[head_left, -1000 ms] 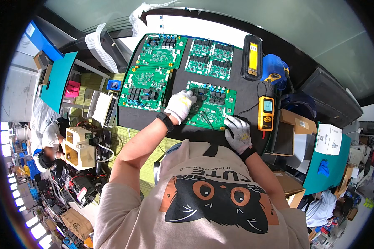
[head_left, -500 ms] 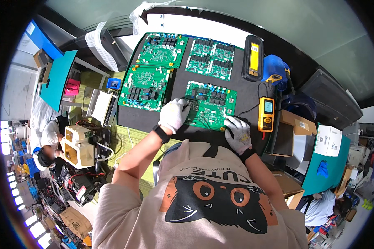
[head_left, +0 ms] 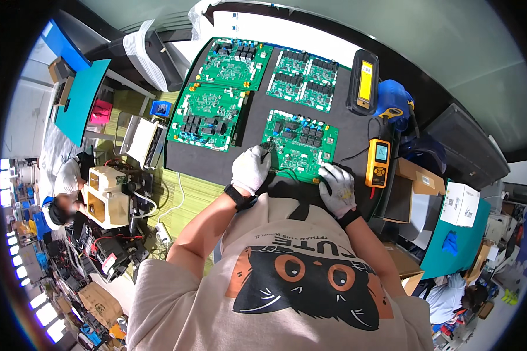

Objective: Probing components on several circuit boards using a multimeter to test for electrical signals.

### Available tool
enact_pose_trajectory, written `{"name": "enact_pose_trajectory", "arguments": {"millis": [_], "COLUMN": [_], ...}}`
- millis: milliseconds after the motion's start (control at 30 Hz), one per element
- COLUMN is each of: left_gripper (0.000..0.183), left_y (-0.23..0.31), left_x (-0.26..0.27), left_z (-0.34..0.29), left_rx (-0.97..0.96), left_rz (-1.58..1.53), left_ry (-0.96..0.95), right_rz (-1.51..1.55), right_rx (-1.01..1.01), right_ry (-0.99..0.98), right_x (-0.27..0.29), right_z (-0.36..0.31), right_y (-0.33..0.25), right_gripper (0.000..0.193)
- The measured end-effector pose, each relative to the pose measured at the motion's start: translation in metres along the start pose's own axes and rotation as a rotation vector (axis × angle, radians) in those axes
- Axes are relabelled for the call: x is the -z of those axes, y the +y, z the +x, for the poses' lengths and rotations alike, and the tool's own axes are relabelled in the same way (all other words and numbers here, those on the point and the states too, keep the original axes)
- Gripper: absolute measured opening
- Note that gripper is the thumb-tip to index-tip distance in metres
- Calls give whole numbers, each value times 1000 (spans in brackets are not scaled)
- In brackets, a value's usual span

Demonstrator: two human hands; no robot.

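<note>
A green circuit board (head_left: 298, 153) with black relays and blue parts lies on the dark mat before me. My left hand (head_left: 251, 170), in a white glove, is closed at its left edge. Its fingertips pinch a small dark piece (head_left: 267, 145) whose kind I cannot make out. A dark lead (head_left: 287, 172) curves over the board's near part. At the near right corner, my gloved right hand (head_left: 338, 190) grips the board's edge, thumb and fingers either side of the corner. An orange handheld meter (head_left: 378, 164) with a lit screen lies to the right.
Two large green boards (head_left: 208, 117) lie at left, and a panel of smaller boards (head_left: 303, 80) behind. A black case with a yellow label (head_left: 363, 82) and a blue tool (head_left: 394, 102) stand at the back right. Cardboard boxes (head_left: 418, 175) flank the table's right side.
My left hand has drawn slightly nearer and right, uncovering more of the board's left edge. My right hand stays at the corner. The whole view has shifted a little.
</note>
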State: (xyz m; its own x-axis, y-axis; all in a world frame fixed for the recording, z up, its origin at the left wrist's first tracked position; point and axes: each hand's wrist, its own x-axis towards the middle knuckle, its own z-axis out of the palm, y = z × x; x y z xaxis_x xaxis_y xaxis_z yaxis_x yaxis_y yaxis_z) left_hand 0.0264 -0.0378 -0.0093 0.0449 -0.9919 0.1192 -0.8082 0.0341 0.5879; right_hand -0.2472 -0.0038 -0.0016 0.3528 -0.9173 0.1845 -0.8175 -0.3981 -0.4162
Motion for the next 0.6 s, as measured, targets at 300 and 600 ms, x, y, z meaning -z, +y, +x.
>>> {"name": "enact_pose_trajectory", "arguments": {"millis": [300,600], "left_gripper": [21,20], "left_y": [2,4], "left_x": [-2,2], "left_z": [9,6], "left_rx": [30,5], "left_rz": [15,1], "left_ry": [-34,-18], "right_rz": [6,-17], "right_rx": [11,6], "right_ry": [13,20], "right_x": [-2,-4], "right_z": [-3,-4], "right_y": [3,2], "right_gripper": [39,38]}}
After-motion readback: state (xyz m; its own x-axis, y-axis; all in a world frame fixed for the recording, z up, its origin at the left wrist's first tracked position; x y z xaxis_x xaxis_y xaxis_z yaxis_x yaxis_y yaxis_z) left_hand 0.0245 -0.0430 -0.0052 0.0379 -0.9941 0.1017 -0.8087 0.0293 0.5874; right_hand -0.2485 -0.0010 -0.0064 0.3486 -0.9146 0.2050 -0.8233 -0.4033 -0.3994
